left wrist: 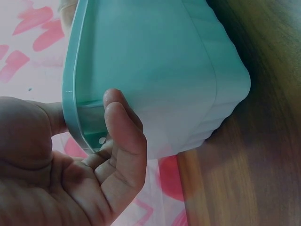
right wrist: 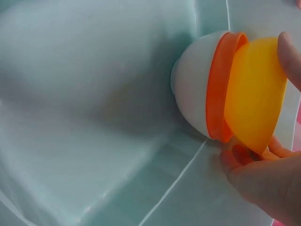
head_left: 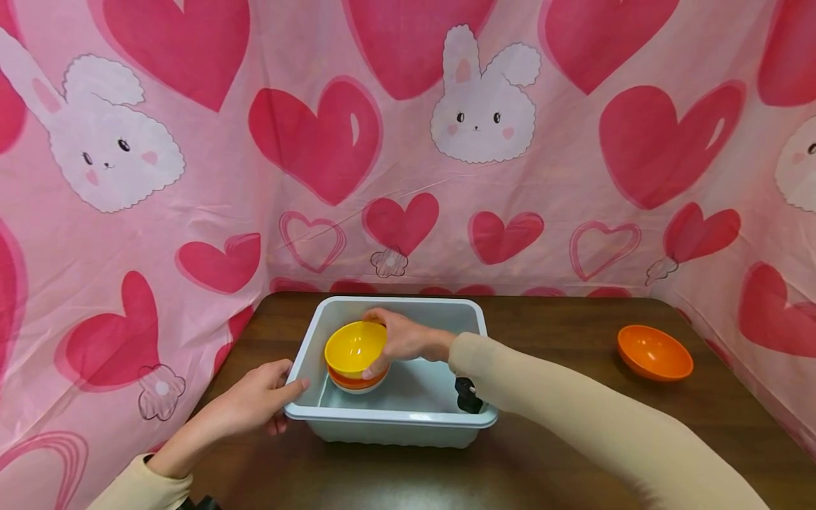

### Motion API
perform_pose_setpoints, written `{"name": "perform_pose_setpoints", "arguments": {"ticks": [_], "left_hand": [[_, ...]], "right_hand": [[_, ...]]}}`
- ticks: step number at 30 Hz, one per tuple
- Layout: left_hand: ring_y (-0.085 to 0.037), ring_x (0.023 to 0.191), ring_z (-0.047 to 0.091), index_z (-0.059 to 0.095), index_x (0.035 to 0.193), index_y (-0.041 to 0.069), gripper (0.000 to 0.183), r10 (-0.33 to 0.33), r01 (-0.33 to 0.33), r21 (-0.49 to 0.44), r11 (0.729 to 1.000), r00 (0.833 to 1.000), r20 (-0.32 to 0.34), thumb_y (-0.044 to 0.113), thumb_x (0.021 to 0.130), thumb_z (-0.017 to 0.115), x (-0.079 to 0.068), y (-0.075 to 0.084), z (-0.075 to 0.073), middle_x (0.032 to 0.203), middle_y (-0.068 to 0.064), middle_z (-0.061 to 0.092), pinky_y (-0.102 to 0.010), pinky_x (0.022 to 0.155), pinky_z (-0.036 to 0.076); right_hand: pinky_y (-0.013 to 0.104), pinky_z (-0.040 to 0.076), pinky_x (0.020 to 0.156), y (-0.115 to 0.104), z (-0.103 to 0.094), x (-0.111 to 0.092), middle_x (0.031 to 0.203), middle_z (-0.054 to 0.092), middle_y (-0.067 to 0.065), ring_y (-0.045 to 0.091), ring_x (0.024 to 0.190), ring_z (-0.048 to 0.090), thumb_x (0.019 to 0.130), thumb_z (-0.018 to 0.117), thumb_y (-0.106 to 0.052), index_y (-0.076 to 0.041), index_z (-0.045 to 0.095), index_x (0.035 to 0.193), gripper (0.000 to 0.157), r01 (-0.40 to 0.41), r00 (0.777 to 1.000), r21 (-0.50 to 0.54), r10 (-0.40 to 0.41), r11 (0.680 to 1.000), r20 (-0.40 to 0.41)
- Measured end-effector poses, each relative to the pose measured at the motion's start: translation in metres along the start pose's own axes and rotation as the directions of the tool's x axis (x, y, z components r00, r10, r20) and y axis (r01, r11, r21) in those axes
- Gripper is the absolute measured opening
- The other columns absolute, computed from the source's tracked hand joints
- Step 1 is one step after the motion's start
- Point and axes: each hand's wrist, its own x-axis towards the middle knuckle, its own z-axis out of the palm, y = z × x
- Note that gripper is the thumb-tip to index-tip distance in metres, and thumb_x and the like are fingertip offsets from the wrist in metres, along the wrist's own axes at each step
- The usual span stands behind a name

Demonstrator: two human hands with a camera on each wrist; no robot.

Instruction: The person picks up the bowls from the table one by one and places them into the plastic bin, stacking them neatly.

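Observation:
A pale grey-blue plastic basin (head_left: 395,418) stands on the table. My left hand (head_left: 258,398) grips its left rim, thumb on the inner side and fingers curled beneath the edge, as the left wrist view shows. Inside the basin, toward its left end, my right hand (head_left: 404,338) holds a yellow bowl (head_left: 354,347) by the rim, thumb and fingers on opposite sides. The yellow bowl sits partly in an orange bowl (right wrist: 220,89), slightly tilted. That one is nested in a white bowl (right wrist: 194,84) on the basin's floor.
Another orange bowl (head_left: 655,352) rests on the right side of the brown wooden table (head_left: 561,333). A pink cloth (head_left: 408,170) with hearts and rabbits hangs behind and along both sides.

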Motion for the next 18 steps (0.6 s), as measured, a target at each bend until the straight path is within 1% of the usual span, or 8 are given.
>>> {"name": "perform_pose_setpoints", "arguments": {"ticks": [8,14,18], "left_hand": [[-0.026,0.049,0.063,0.057,0.108,-0.003,0.024,-0.002,0.002,0.007,1.000,1.000,-0.008,0.019,0.104,0.065,-0.0009,0.0014,0.0009,0.065,-0.007,0.060,-0.041,0.049,0.059],[-0.027,0.050,0.063,0.057,0.108,-0.003,0.024,-0.005,0.005,0.014,1.000,1.000,-0.011,0.018,0.104,0.065,-0.0012,0.0031,0.0004,0.065,-0.006,0.061,-0.043,0.050,0.060],[-0.026,0.050,0.063,0.057,0.107,-0.003,0.023,0.000,0.000,0.011,1.000,1.000,-0.011,0.018,0.104,0.065,-0.0012,0.0033,0.0011,0.065,-0.006,0.061,-0.043,0.050,0.060]], "right_hand": [[0.050,0.034,0.121,-0.0016,0.0009,0.0000,0.153,0.048,0.006,0.028,0.136,0.044,0.072,0.097,-0.021,-0.015,0.044,0.155,0.099,-0.018,1.000,-0.007,0.018,1.000,0.001],[0.050,0.033,0.121,-0.0045,0.0021,-0.0009,0.153,0.048,0.009,0.029,0.135,0.044,0.074,0.096,-0.018,-0.012,0.043,0.154,0.096,-0.025,1.000,0.015,0.025,1.000,-0.001],[0.049,0.033,0.122,-0.0056,0.0034,-0.0023,0.153,0.047,0.010,0.029,0.134,0.045,0.075,0.094,-0.017,-0.011,0.043,0.154,0.094,-0.036,0.999,0.005,0.036,0.999,-0.006]]}}
